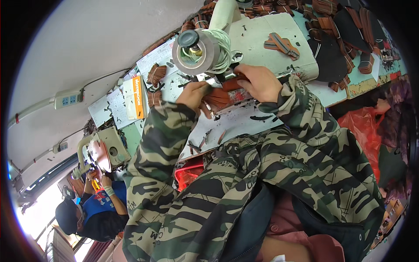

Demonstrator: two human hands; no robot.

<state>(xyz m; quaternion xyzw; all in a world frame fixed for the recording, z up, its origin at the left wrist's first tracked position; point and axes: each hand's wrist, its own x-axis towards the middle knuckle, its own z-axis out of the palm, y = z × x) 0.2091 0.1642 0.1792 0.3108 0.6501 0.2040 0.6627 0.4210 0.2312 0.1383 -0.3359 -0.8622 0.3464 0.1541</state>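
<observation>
My left hand (194,95) is closed on a reddish-brown leather-like piece (219,98), its fingers curled at the left end. My right hand (261,83) pinches the same material from the right, with thumb and forefinger close to the machine's metal working parts. Just above both hands is the round metal head (196,62) of a pale bench machine (224,17), with a coil of whitish cord (221,51) hanging beside it. Part of the brown piece is hidden behind my fingers, and its exact outline cannot be made out.
Tied brown strip bundles (157,74) lie left, one strip bundle (281,46) on the machine bed, more at back right near black flat pieces (327,59). An orange-and-white notebook (133,98), dark scraps and a red plastic bag (362,126) surround me. A co-worker (98,209) sits lower left.
</observation>
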